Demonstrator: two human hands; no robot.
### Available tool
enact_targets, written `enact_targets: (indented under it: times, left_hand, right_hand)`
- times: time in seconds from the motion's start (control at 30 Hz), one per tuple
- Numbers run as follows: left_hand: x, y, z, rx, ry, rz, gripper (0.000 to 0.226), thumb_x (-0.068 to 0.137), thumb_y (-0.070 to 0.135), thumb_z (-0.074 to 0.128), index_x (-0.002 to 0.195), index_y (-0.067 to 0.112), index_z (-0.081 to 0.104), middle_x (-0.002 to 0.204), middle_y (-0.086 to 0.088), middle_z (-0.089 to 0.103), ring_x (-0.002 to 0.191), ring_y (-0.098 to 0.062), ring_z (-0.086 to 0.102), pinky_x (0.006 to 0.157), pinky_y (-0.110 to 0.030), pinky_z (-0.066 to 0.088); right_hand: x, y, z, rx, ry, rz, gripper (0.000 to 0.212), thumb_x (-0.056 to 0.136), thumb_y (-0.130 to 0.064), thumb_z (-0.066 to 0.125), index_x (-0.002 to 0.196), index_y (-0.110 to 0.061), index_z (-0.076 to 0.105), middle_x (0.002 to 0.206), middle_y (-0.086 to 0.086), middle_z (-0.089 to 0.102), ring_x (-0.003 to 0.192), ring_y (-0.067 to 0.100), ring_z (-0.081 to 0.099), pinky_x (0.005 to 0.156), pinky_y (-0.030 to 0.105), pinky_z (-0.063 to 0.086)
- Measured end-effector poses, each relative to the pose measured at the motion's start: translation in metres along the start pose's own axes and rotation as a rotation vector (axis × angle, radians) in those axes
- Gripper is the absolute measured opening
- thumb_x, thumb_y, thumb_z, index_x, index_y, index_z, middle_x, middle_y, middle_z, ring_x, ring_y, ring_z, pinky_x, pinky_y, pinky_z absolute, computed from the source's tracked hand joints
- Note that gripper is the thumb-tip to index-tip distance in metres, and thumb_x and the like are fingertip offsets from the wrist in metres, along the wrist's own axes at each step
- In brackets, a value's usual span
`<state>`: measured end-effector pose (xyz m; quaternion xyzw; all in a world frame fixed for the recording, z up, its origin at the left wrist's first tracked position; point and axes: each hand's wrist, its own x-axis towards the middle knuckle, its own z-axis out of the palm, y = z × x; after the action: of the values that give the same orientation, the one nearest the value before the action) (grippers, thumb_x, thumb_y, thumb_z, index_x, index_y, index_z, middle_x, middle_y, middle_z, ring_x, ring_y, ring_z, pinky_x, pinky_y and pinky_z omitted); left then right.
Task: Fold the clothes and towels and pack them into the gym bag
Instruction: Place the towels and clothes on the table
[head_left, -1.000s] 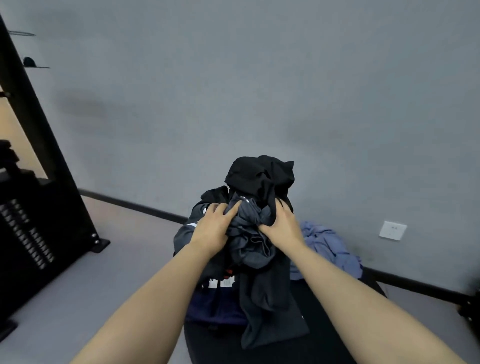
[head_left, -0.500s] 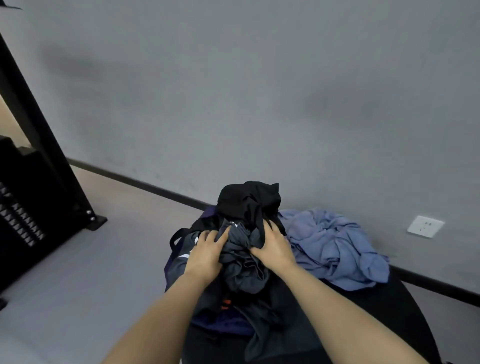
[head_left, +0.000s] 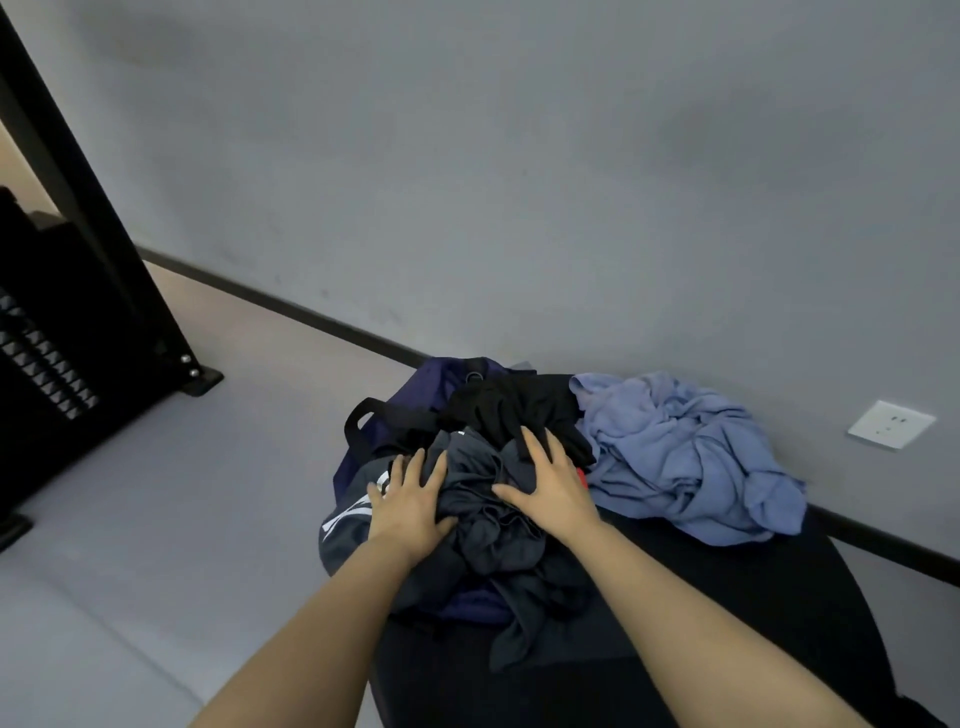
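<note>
A navy gym bag (head_left: 415, 400) with black handles lies on a black bench (head_left: 727, 623). A crumpled dark grey garment (head_left: 493, 525) and a black garment (head_left: 509, 410) are heaped over the bag's top. My left hand (head_left: 410, 501) lies flat on the left side of the grey garment, fingers spread. On the heap's right side rests my right hand (head_left: 550, 486), fingers spread, fingertips reaching the black garment. A rumpled light blue garment (head_left: 680, 452) lies on the bench to the right of the bag.
A grey wall with a black skirting board runs behind the bench, with a white socket (head_left: 891, 423) at the right. A black gym machine with a weight stack (head_left: 57, 343) stands on the grey floor (head_left: 156, 519) at the left.
The heap of dark clothes has come down from chest height onto the bag. Both hands went from gripping the bundle to lying flat on it with spread fingers.
</note>
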<state>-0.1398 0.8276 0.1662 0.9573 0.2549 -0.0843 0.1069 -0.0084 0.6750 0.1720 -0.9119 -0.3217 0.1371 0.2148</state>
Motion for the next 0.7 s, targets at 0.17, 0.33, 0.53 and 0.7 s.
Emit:
enact_targets:
  times: [0.17,0.33,0.53,0.7]
  left_hand:
    - [-0.026,0.003,0.003,-0.012,0.053,0.044,0.073,0.096,0.050,0.040,0.150,0.034,-0.007,0.159,0.001,-0.010,0.146,-0.025,-0.009,0.114,-0.056,0.007]
    - [-0.057,0.020,0.008,-0.015,0.038,0.123,0.068,0.098,0.048,0.037,0.150,0.037,-0.006,0.159,0.004,-0.012,0.146,-0.022,-0.011,0.114,-0.056,0.008]
    - [-0.081,0.058,0.024,0.016,0.027,0.193,0.069,0.096,0.046,0.043,0.149,0.042,-0.001,0.158,0.002,-0.015,0.146,-0.024,-0.014,0.114,-0.058,0.005]
    - [-0.071,0.087,0.033,0.146,0.090,0.258,0.074,0.094,0.053,0.044,0.148,0.043,-0.007,0.157,0.000,-0.023,0.144,-0.027,-0.020,0.111,-0.062,0.003]
  right_hand:
    - [-0.031,0.005,-0.008,-0.048,-0.015,-0.035,0.087,0.087,-0.062,0.052,0.152,-0.035,0.002,0.161,-0.005,-0.006,0.147,0.023,0.005,0.117,0.042,0.021]
    - [-0.078,0.018,-0.017,-0.102,-0.026,-0.055,0.085,0.087,-0.060,0.053,0.152,-0.037,0.002,0.160,-0.009,-0.005,0.148,0.019,0.003,0.113,0.042,0.030]
    - [-0.132,0.059,-0.027,-0.172,-0.097,0.032,0.081,0.088,-0.050,0.059,0.152,-0.031,0.013,0.160,-0.007,0.006,0.145,0.017,0.014,0.107,0.039,0.035]
    - [-0.142,0.098,-0.024,-0.198,-0.115,0.067,0.080,0.088,-0.047,0.060,0.152,-0.029,0.014,0.159,-0.007,0.009,0.144,0.017,0.018,0.105,0.038,0.039]
